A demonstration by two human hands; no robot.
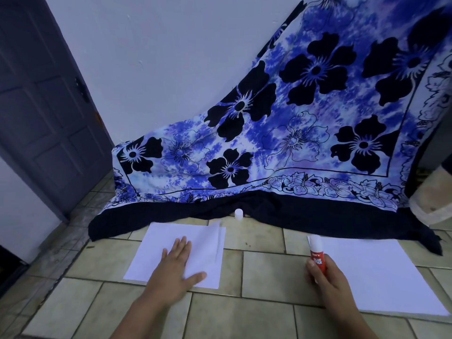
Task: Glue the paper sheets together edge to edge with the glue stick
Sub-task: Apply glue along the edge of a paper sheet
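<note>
A stack of white paper sheets (195, 243) lies on the tiled floor at the left, its top sheets slightly offset at the right edge. My left hand (175, 267) presses flat on this stack with fingers spread. Another white sheet (374, 275) lies apart to the right. My right hand (326, 277) grips a red glue stick (317, 254) upright, uncapped, over the left edge of that right sheet. The white cap (238, 214) stands on the floor beyond the sheets, by the cloth's hem.
A blue flowered cloth (293, 133) with a dark hem hangs down the wall and spreads onto the floor just behind the sheets. A grey door (41, 113) stands at the left. A beige object (433, 199) sits at the right edge.
</note>
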